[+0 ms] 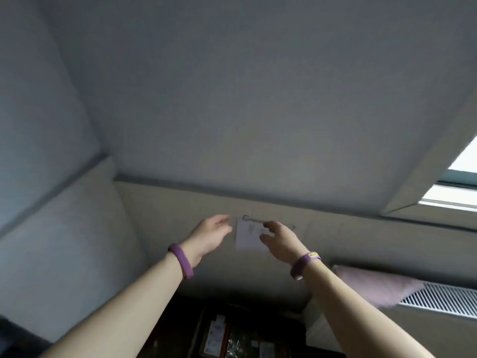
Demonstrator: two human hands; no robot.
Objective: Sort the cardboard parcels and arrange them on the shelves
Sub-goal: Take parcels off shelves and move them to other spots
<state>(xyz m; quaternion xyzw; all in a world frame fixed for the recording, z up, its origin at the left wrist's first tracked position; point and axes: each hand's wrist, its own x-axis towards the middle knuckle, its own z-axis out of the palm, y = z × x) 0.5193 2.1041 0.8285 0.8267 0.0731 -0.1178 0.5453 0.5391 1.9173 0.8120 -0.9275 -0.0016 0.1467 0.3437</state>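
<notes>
On the pale wall point(167, 215) a paper point(247, 240) hangs between our hands. Our right hand point(281, 242) touches it, but we cannot tell its grip. Our left hand point(210, 237), fingers apart, is just beside. The parcels point(216, 332) sit well below.

paper point(249, 235) on wall point(180, 215) | radiator point(438, 299) lower right | parcels point(216, 334) below paper

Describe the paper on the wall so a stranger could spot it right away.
Look at the beige wall under the ceiling, left of the window. A white paper hangs from a metal ring between the left hand and right hand. It is the only white sheet on that wall.
</notes>
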